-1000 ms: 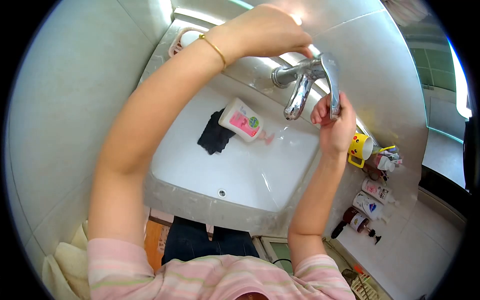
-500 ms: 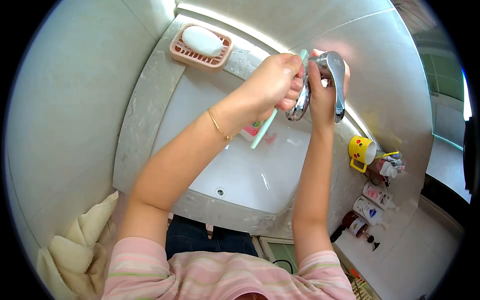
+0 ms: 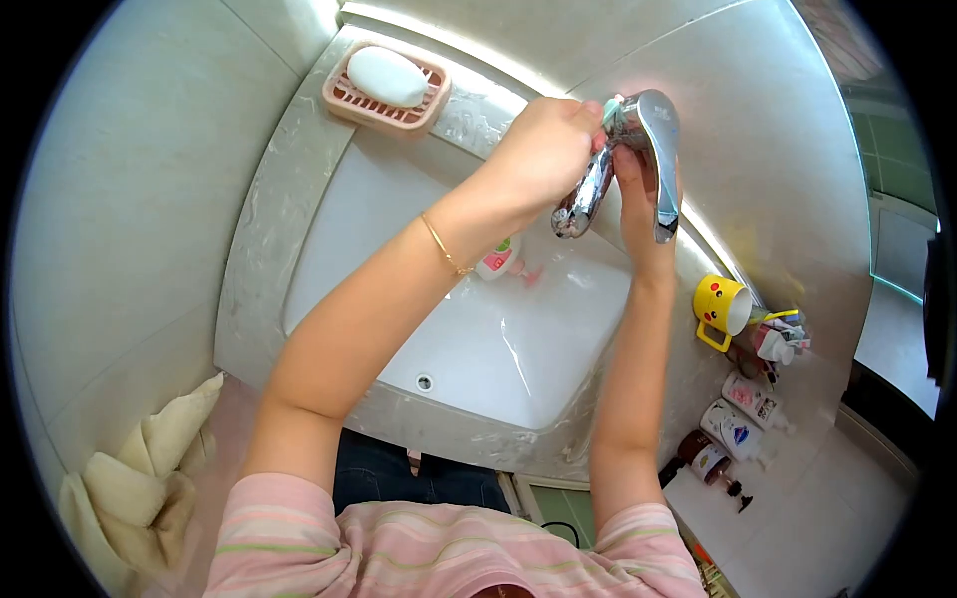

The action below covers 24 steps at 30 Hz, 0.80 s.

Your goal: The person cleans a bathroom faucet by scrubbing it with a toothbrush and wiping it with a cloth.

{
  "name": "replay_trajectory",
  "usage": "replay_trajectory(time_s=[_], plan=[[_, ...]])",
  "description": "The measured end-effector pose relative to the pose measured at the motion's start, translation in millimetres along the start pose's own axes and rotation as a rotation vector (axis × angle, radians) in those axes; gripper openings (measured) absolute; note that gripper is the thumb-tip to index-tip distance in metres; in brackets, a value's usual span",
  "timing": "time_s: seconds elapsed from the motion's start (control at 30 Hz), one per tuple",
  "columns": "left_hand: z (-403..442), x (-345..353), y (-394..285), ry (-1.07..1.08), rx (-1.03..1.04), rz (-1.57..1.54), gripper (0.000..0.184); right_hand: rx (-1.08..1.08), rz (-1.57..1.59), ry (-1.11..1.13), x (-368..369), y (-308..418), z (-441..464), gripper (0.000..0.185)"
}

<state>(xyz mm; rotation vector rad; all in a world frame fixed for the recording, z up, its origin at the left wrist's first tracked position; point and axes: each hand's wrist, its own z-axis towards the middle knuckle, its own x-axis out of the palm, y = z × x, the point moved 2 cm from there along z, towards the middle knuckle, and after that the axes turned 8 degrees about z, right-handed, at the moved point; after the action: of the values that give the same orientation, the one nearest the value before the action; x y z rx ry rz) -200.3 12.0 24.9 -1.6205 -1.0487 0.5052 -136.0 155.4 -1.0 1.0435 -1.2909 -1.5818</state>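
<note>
My left hand (image 3: 551,145) is closed, knuckles up, against the left side of the chrome faucet (image 3: 658,130). From it a bit of a slim mint-green stick (image 3: 611,107) shows beside the faucet's body; the rest is hidden by the hand. My right hand (image 3: 638,204) reaches up under the faucet's lever, its thumb against the body and its other fingers mostly hidden behind the chrome. Below the spout, a white bottle with a pink pump (image 3: 496,261) lies in the white sink (image 3: 469,344), partly covered by my left wrist.
A pink soap dish (image 3: 429,115) with a white soap bar (image 3: 387,78) sits at the back left corner. Along the right stand a yellow mug (image 3: 720,304), several small items and pump bottles (image 3: 731,429). Cream cloth (image 3: 130,478) lies at lower left.
My left hand has turned and moved slightly up along the faucet. The long lower end of the mint-green stick, visible before over the sink, is now out of sight.
</note>
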Motion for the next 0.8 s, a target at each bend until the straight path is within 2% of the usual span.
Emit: replay_trajectory(time_s=[0.03,0.23,0.37,0.47,0.53,0.6,0.67,0.73,0.8], plan=[[3,1,1,-0.076,0.068,0.117,0.036,-0.041,-0.006,0.001,2,-6,0,0.034],[5,-6,9,-0.097,-0.008,0.283,0.037,-0.089,0.028,-0.005,13,-5,-3,0.029],[4,-5,7,-0.053,0.094,0.259,0.04,-0.108,-0.017,-0.042,15,-6,-4,0.032],[12,-6,20,-0.173,0.177,0.419,0.042,-0.053,-0.002,-0.027,18,-1,-7,0.031],[12,-12,27,-0.132,0.206,0.75,0.045,-0.043,0.017,-0.033,19,2,-7,0.028],[6,-11,23,-0.139,0.19,0.643,0.045,-0.03,0.04,-0.045,22,3,-5,0.027],[3,-7,4,-0.059,0.218,0.341,0.043,-0.029,0.055,-0.042,22,6,-6,0.027],[12,-5,20,-0.066,0.249,0.315,0.042,-0.036,0.054,-0.033,20,3,-5,0.028],[12,-11,40,-0.077,0.007,0.441,0.048,-0.073,0.019,-0.047,21,2,-3,0.029]])
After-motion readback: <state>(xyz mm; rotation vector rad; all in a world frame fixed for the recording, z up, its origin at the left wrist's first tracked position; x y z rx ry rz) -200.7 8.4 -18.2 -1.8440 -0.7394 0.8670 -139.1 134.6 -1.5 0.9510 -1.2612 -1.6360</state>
